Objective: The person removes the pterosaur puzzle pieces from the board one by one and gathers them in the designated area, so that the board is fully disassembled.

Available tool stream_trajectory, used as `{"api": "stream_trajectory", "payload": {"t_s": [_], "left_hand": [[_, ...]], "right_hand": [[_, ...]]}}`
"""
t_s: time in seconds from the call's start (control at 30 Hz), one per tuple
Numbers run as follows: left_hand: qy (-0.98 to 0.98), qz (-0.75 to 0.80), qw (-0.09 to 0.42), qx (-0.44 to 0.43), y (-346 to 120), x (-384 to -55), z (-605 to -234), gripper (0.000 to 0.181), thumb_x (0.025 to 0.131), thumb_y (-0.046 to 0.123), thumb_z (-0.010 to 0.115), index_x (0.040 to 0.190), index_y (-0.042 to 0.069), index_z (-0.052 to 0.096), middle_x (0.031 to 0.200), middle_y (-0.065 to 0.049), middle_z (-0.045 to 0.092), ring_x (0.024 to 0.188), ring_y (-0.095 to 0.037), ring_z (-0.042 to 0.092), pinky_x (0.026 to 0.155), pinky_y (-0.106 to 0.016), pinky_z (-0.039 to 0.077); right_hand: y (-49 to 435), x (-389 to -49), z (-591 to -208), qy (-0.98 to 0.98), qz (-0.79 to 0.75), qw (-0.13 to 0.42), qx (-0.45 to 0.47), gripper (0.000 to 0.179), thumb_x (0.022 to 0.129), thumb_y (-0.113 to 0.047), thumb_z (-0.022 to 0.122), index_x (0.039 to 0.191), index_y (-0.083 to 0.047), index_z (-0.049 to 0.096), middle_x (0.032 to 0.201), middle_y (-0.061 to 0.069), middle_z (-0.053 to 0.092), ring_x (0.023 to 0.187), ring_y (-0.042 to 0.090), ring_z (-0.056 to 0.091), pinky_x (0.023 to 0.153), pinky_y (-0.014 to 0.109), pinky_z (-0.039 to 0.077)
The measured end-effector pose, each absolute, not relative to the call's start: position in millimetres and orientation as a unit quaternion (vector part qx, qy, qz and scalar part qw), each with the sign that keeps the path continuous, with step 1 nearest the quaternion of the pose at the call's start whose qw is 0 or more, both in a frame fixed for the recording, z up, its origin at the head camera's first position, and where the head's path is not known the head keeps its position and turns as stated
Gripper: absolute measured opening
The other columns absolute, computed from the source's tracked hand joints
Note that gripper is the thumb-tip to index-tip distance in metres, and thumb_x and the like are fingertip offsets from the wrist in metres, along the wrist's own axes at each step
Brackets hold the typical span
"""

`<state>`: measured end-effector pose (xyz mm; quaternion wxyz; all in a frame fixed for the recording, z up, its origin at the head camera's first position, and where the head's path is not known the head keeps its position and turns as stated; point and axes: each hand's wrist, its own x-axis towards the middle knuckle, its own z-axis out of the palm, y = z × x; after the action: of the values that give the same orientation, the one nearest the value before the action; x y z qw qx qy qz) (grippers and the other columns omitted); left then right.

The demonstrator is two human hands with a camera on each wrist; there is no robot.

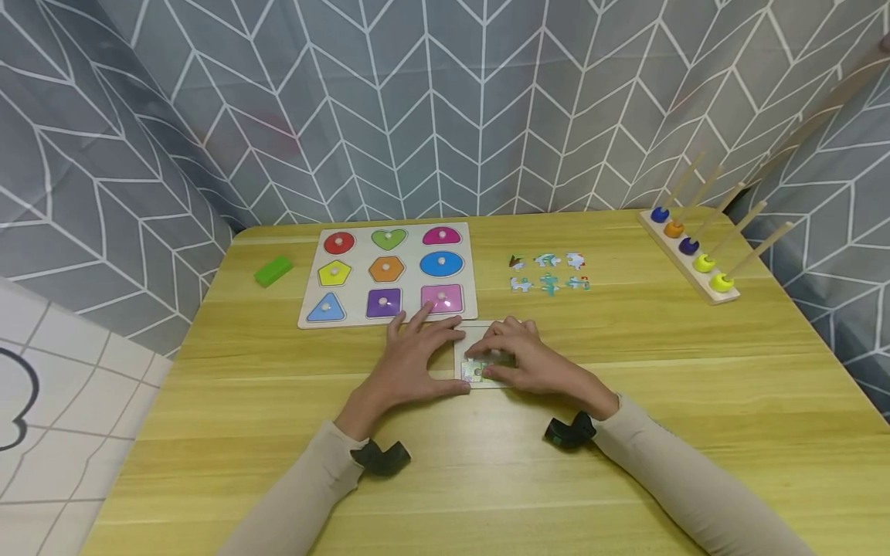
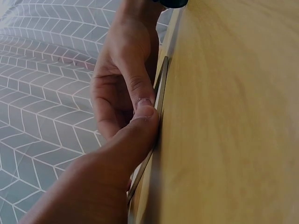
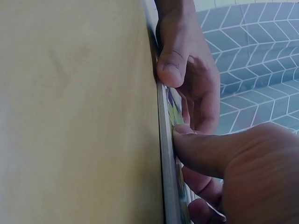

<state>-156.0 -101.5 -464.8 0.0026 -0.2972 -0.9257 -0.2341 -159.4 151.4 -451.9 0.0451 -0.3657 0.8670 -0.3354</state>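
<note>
In the head view, a small white puzzle board lies on the table between both hands. A green-patterned jigsaw piece sits in its near left corner. My left hand holds the board's left side, thumb at the near corner and index finger at the far one. Over the board, my right hand has curled fingers, with thumb and index fingertip at a jigsaw piece mostly hidden beneath them. In the right wrist view, the right thumb touches the coloured pieces along the board.
Several loose jigsaw pieces lie beyond the right hand. A shape-knob board is just past the left hand, with a green block to its left. At the back right stands a peg rack with coloured rings. A patterned curtain hangs behind.
</note>
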Motion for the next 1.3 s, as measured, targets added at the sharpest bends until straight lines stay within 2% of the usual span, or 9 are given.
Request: {"api": "stream_trajectory", "payload": {"t_s": [0.4, 0.73, 0.97, 1.1, 1.2, 1.3], "left_hand": [[-0.925, -0.236, 0.006, -0.298, -102, -156, -464, 0.08, 0.075, 0.074, 0.072, 0.141, 0.03, 0.059, 0.16, 0.01, 0.046, 0.16, -0.031, 0.013, 0.121, -0.068, 0.007], [-0.926, -0.236, -0.003, -0.296, -102, -155, -463, 0.081, 0.075, 0.074, 0.072, 0.141, 0.029, 0.059, 0.161, 0.01, 0.044, 0.161, -0.03, 0.011, 0.122, -0.066, 0.005], [-0.926, -0.237, -0.006, -0.295, -102, -155, -463, 0.081, 0.075, 0.073, 0.073, 0.141, 0.029, 0.059, 0.161, 0.01, 0.044, 0.161, -0.031, 0.011, 0.122, -0.067, 0.005], [-0.926, -0.237, -0.005, -0.295, -102, -155, -464, 0.08, 0.075, 0.073, 0.073, 0.141, 0.029, 0.059, 0.161, 0.01, 0.044, 0.16, -0.031, 0.011, 0.122, -0.068, 0.005], [-0.926, -0.238, -0.002, -0.294, -102, -155, -464, 0.081, 0.075, 0.072, 0.073, 0.141, 0.029, 0.059, 0.16, 0.01, 0.045, 0.16, -0.032, 0.012, 0.122, -0.069, 0.005], [-0.926, -0.239, -0.001, -0.294, -102, -155, -464, 0.082, 0.074, 0.072, 0.074, 0.142, 0.029, 0.059, 0.16, 0.009, 0.045, 0.16, -0.032, 0.012, 0.121, -0.069, 0.006]], "right_hand": [[150, -158, -449, 0.86, -0.353, 0.036, -0.366, 0.028, 0.086, -0.014, 0.081, 0.112, -0.019, 0.072, 0.108, -0.006, 0.073, 0.097, 0.013, 0.05, 0.085, 0.038, 0.025], [150, -157, -449, 0.854, -0.377, 0.047, -0.356, 0.027, 0.087, -0.013, 0.081, 0.111, -0.021, 0.073, 0.098, -0.011, 0.072, 0.09, 0.015, 0.048, 0.085, 0.037, 0.025], [149, -156, -449, 0.843, -0.418, 0.052, -0.336, 0.019, 0.09, -0.015, 0.078, 0.107, -0.024, 0.076, 0.09, -0.013, 0.069, 0.086, 0.014, 0.049, 0.086, 0.038, 0.025], [153, -160, -447, 0.826, -0.463, 0.077, -0.312, 0.019, 0.093, -0.012, 0.075, 0.11, -0.018, 0.075, 0.093, -0.006, 0.071, 0.09, 0.013, 0.055, 0.089, 0.034, 0.038], [159, -164, -444, 0.814, -0.499, 0.09, -0.284, 0.019, 0.095, -0.008, 0.071, 0.113, -0.012, 0.073, 0.094, 0.002, 0.07, 0.088, 0.016, 0.058, 0.079, 0.027, 0.048], [167, -170, -443, 0.812, -0.521, 0.091, -0.248, 0.019, 0.098, -0.008, 0.067, 0.116, -0.008, 0.072, 0.097, 0.007, 0.069, 0.086, 0.017, 0.058, 0.073, 0.023, 0.047]]}}
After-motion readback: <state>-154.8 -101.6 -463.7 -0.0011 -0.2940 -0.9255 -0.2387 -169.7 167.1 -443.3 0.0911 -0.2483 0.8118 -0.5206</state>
